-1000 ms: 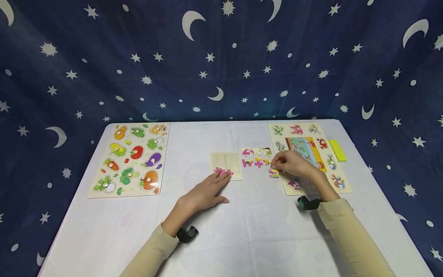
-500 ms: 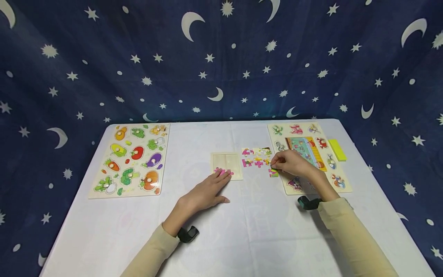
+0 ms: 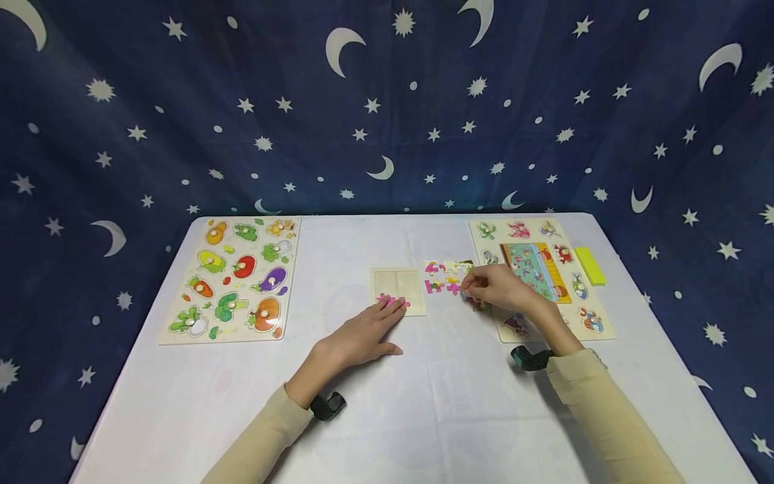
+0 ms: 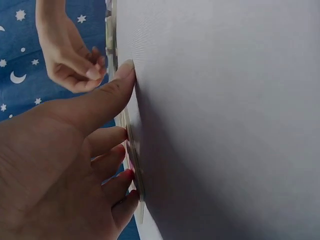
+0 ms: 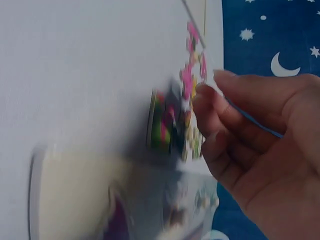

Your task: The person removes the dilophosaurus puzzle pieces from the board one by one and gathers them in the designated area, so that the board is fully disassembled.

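Note:
In the head view my left hand (image 3: pixel 359 341) rests its fingertips on pink puzzle pieces (image 3: pixel 394 302) along the near edge of a square wooden puzzle tray (image 3: pixel 396 270). Its fingers are extended, the thumb apart on the tablecloth. My right hand (image 3: pixel 498 289) is over the right end of several loose jigsaw pieces (image 3: pixel 433 287), fingers bent. The right wrist view shows thumb and index fingertips slightly apart with no piece visible between them. A green-and-pink piece (image 5: pixel 161 122) lies beneath that hand, partly in shadow. The left wrist view shows the left fingers (image 4: pixel 117 187) along the tray's edge.
A vegetable peg board (image 3: pixel 199 311) lies on the left of the white-covered table (image 3: pixel 387 417). To the right, under my right forearm, is a sea-animal board (image 3: pixel 492 232) with a picture panel. A yellow block (image 3: pixel 589 266) sits beside it. A dark starry cloth (image 3: pixel 302 81) hangs behind.
My right hand has shifted slightly left over the loose pieces, covering the end of the second row. My left hand stays on the tray. The head view has tilted slightly.

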`<state>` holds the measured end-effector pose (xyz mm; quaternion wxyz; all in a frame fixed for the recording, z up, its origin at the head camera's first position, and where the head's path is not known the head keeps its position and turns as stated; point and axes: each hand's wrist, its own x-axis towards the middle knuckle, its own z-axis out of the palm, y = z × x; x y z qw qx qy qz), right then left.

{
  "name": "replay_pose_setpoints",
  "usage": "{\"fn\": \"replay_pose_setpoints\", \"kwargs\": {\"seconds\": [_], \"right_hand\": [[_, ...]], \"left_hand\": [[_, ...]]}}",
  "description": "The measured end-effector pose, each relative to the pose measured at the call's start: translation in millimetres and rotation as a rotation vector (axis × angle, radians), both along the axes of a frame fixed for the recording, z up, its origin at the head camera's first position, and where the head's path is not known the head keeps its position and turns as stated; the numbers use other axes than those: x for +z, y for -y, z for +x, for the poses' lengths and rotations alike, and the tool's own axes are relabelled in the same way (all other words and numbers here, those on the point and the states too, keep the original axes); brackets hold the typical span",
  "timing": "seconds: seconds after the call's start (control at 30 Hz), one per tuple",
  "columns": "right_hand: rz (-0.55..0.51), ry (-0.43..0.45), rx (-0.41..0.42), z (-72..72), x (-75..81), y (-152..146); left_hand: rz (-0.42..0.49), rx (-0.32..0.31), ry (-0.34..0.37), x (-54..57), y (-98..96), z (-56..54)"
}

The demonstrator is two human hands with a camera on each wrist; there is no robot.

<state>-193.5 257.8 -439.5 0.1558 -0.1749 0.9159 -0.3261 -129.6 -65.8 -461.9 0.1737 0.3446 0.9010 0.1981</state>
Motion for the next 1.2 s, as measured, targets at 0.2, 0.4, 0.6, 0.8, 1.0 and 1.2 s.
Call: {"fn": "replay_pose_setpoints", "kwargs": {"seconds": [0.2, 0.4, 0.6, 0.8, 1.0, 1.2], "right_hand": [[-0.094, 0.04, 0.021, -0.4, -2.4, 19.5], [-0.107, 0.02, 0.061, -6.4, -10.2, 38.1], [-0.133, 0.029, 0.097, -11.2, -14.5, 58.4], [-0.111, 0.004, 0.133, -14.3, -15.2, 77.1], [-0.09, -0.024, 0.189, -16.1, -15.7, 93.6], [-0.102, 0.001, 0.206, -15.6, -15.6, 105.6]], "left_hand": [[-0.05, -0.03, -0.051, -0.3, 3.3, -1.0], [-0.056, -0.019, -0.057, 0.5, 6.3, -1.5], [-0.062, -0.001, -0.06, -1.4, 11.8, -0.7], [-0.045, 0.013, -0.047, -1.6, 15.5, 0.3], [-0.067, 0.048, -0.026, -2.2, 20.8, 0.3], [-0.087, 0.094, -0.025, -2.3, 30.4, 0.7]]}}
